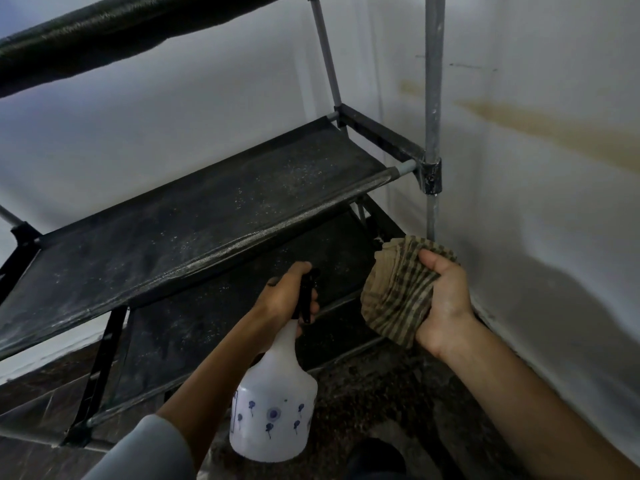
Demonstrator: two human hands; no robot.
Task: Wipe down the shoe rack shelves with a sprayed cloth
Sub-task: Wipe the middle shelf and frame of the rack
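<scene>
1. My left hand (284, 296) is gripping the black trigger head of the spray bottle (275, 407), fingers curled round the neck; the white body, printed with small blue flowers, is hanging below my knuckles.
2. My right hand (445, 303) is clutching the cloth (398, 292), a tan and dark checked rag, bunched up; my thumb is pressing across its top edge, and the folds are fanning out to the left of my palm.
3. The bottle's nozzle is sitting just left of the cloth, a small gap between them.
4. The shoe rack (433, 98) is standing beyond both hands, against the white wall (554, 168).
5. The middle shelf (194, 220) is lying just above and ahead of my left fingers, dark fabric speckled with pale dust.
6. The lower shelf (214, 313) is showing behind my left wrist, also dusty.
7. An upper shelf (104, 32) is hanging far above my fingers.
8. A brownish stain (554, 133) is streaking the wall above my right hand.
9. A grey sleeve (152, 448) is covering my left forearm.
</scene>
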